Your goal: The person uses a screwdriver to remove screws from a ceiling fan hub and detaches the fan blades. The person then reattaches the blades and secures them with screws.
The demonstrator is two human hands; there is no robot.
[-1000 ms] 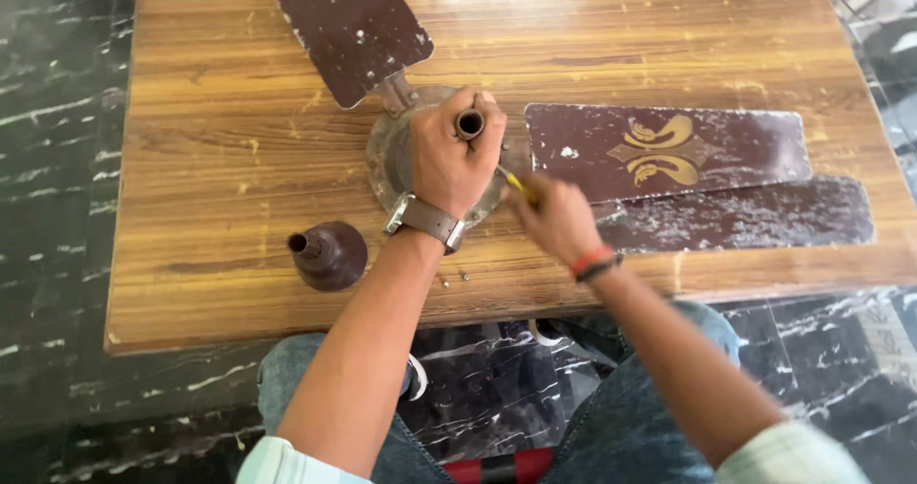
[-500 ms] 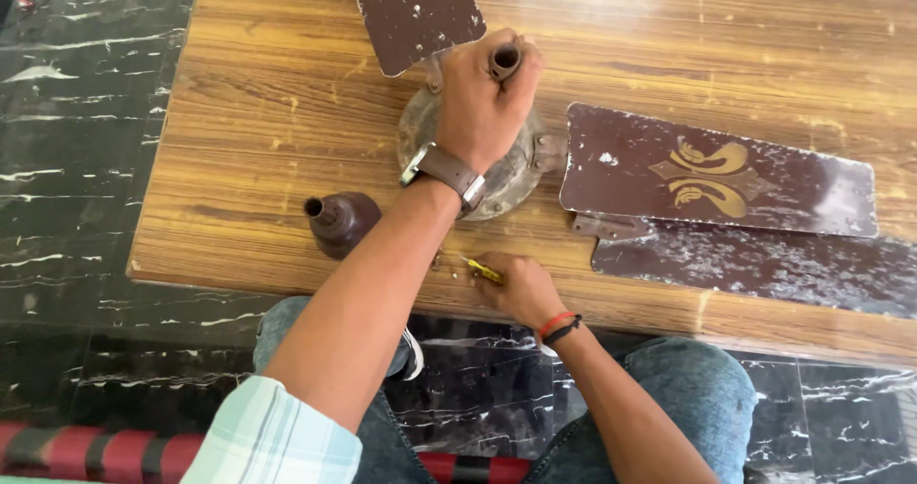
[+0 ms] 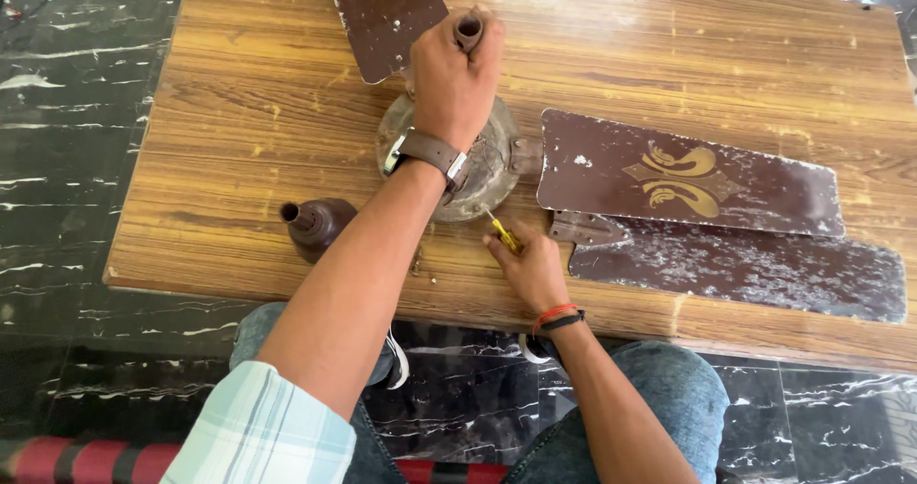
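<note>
— What is held on the desk [image 3: 239, 111]?

— The fan motor [image 3: 492, 164], mid-desk toward the near edge, is steadied by the left hand [image 3: 454, 73], fingers closed round its rod [image 3: 469, 30]. A yellow screwdriver [image 3: 504, 234] is pinched in the right hand [image 3: 530, 269].

— How is it judged to handle?

— Heavy, stiff metal; best gripped at the rod.

— Counted?

— Three blades [image 3: 683, 173], one cup [image 3: 315, 224], one motor.

Round grey fan motor housing [image 3: 487, 164] flat on wooden table, brown down-rod [image 3: 469, 31] sticking up from centre. Yellow-handled screwdriver [image 3: 503, 233] slanted at housing's near rim.
</note>
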